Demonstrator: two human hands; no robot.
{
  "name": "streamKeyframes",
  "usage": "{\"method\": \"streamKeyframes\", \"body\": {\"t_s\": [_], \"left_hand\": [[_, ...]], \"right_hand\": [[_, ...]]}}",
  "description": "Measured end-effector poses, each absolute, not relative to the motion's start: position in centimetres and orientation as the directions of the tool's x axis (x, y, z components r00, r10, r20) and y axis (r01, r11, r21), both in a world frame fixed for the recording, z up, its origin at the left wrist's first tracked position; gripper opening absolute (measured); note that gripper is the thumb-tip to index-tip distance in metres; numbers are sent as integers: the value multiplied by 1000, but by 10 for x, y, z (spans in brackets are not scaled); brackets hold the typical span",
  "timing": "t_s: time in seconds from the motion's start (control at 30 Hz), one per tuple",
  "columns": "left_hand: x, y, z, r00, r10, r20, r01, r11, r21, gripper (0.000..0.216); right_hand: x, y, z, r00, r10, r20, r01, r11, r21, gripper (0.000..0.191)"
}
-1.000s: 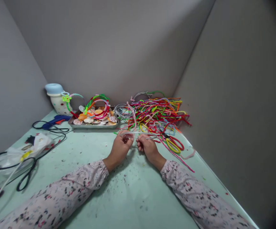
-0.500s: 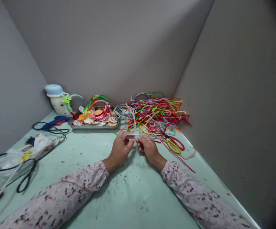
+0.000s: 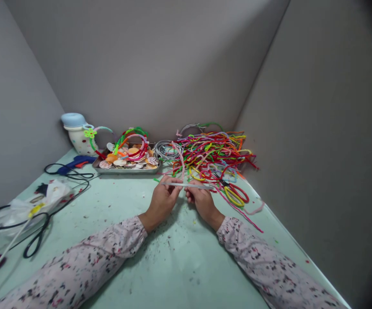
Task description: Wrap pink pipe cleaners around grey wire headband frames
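Note:
Between my two hands runs a thin, pale grey strip (image 3: pixel 201 186), level and seen nearly edge-on. My left hand (image 3: pixel 164 198) pinches its left half between thumb and fingers. With thumb against curled fingers, my right hand (image 3: pixel 201 201) grips the strip just right of the middle. A fuzzy pink pipe cleaner (image 3: pixel 182 163) rises from the strip's middle, where the hands nearly meet, and bends over at the top. Whether it is wound round the strip there I cannot tell.
Behind my hands lies a heap of coloured pipe cleaners (image 3: pixel 213 148), with scissors (image 3: pixel 234 196) at its front right. A metal tray (image 3: pixel 128 171) of seashells carries decorated hoops. To the left are a bottle (image 3: pixel 81 139), a blue glue gun (image 3: pixel 73 165), black cables and a plastic bag (image 3: pixel 52 195).
The strip has turned slightly in my fingers and now shows as a straighter, level line. The top of the pink pipe cleaner has bent over to the left. Both hands stay nearly in place.

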State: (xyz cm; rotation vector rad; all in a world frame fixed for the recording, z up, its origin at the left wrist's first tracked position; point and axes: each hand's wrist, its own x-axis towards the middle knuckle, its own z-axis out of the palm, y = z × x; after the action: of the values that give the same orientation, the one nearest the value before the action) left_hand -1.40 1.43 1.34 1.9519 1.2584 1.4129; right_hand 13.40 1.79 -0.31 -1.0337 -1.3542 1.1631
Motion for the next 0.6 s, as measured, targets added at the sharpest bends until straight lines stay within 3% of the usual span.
{"method": "streamKeyframes", "body": {"t_s": [0.6], "left_hand": [[-14,13,17,111,849,517,411,-513,754,11]], "right_hand": [[133,15,-1,-85,962,261,14,263,-965,25]]}}
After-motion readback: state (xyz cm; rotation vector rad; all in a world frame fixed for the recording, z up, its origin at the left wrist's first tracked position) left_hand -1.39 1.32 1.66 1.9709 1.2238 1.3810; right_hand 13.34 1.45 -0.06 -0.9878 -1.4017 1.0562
